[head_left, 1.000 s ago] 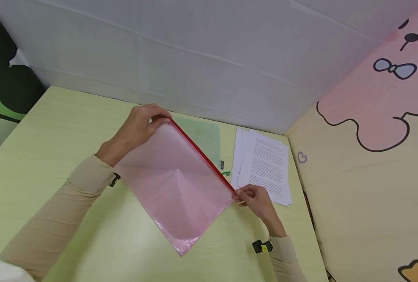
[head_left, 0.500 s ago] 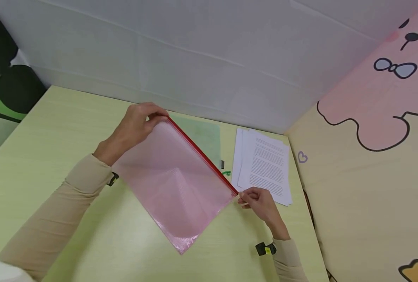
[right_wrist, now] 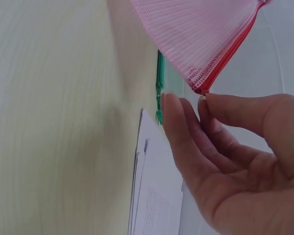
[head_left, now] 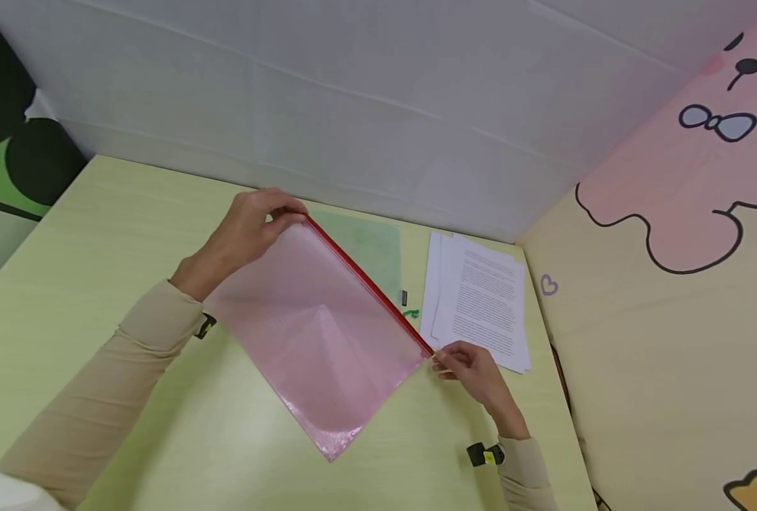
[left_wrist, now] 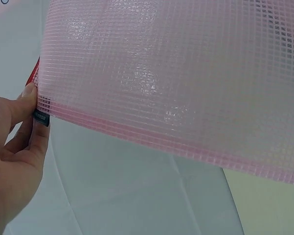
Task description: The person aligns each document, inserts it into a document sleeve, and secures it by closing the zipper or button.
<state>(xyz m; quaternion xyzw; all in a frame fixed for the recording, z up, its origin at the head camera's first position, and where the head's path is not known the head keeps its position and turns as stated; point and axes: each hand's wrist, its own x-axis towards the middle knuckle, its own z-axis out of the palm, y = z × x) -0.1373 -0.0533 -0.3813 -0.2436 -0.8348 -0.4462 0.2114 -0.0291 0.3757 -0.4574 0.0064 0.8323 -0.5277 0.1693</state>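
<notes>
You've got the pink translucent mesh-plastic pouch [head_left: 327, 348] up over mid-worktop [head_left: 142, 213], left hand [head_left: 247, 223] pinching one end of its red zip [head_left: 372, 288], right hand [head_left: 477, 372] the other, seemingly to stretch that edge straight! Printed white papers [head_left: 488, 298] lie near the back right corner.

A pink, red-zippered mesh pouch [head_left: 317, 348] hangs tilted.

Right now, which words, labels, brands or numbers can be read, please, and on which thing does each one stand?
No text can be read for certain.
Papers: printed lines, too small to read.
Dark tag on the pink bag: pale marks, too blurred.
Second tag, by the green bag: too small.
</notes>
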